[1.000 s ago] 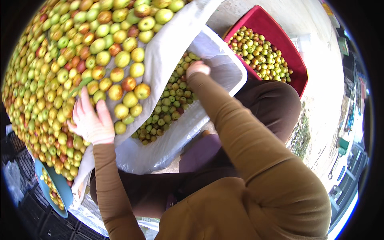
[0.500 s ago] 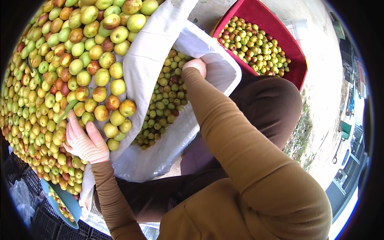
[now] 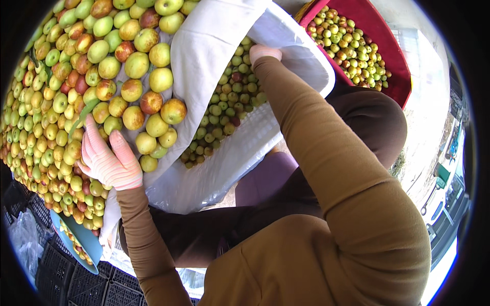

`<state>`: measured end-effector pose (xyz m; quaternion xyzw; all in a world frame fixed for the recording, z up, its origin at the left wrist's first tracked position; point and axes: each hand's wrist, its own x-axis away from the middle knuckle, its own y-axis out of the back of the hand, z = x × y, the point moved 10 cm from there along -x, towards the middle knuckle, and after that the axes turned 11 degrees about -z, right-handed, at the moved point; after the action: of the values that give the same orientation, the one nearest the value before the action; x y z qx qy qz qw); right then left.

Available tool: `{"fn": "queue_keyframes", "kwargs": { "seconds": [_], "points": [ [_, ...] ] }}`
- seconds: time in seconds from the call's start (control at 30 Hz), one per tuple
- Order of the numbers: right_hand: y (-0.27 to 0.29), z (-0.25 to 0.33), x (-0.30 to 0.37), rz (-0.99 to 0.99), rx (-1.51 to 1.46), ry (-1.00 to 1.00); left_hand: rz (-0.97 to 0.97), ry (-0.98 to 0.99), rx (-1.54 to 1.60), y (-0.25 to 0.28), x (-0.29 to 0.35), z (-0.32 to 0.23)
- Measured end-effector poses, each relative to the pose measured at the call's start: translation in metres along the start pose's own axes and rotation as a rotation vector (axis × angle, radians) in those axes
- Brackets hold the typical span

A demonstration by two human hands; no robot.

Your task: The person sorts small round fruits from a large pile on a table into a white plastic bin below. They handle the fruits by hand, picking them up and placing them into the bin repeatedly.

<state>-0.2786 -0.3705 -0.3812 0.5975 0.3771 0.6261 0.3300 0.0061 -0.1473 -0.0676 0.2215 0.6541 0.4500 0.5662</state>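
A large heap of green, yellow and reddish-brown jujubes (image 3: pixel 66 120) fills the left side. My left hand (image 3: pixel 113 162), in a pink-and-white striped glove, lies on its near edge with thumb and fingers apart. A long green leaf (image 3: pixel 83 119) rests by its fingertips. My right hand (image 3: pixel 265 53), gloved too, reaches into a white bin (image 3: pixel 326 76) lined with clear plastic. Its fingers are hidden behind the wrist and sleeve. Smaller, mostly green jujubes (image 3: pixel 224 109) lie in that bin. White cloth (image 3: pixel 204 61) hangs between the heap and the bin.
Beyond my knee stands a red bin (image 3: pixel 390 43) part-filled with jujubes (image 3: pixel 354 53). A blue bowl (image 3: pixel 93 249) holding some fruit sits below the heap, at lower left. Black plastic crates (image 3: pixel 84 283) and a clear plastic bag (image 3: pixel 25 239) are beside it.
The view has shifted, so both bins and my right arm appear farther right and higher. My left hand stays beside the leaf, its fingers still spread. My right hand remains inside the white bin.
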Motion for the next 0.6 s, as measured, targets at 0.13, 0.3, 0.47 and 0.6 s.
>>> {"fn": "queue_keyframes", "kwargs": {
  "seconds": [0.13,0.3,0.47,0.6],
  "points": [
    [-0.029,0.011,-0.007,0.279,0.424,0.108,0.002,0.004,0.011,-0.001,-0.002,-0.001],
    [-0.101,0.023,-0.049,0.306,0.693,0.393,-0.039,-0.06,-0.012,0.005,-0.002,-0.007],
    [-0.106,0.038,-0.027,0.297,1.233,0.878,-0.065,-0.028,-0.014,0.0,0.0,-0.001],
    [-0.008,0.054,0.028,0.18,0.815,0.666,-0.122,-0.043,-0.024,0.0,0.003,0.002]
  ]
}}
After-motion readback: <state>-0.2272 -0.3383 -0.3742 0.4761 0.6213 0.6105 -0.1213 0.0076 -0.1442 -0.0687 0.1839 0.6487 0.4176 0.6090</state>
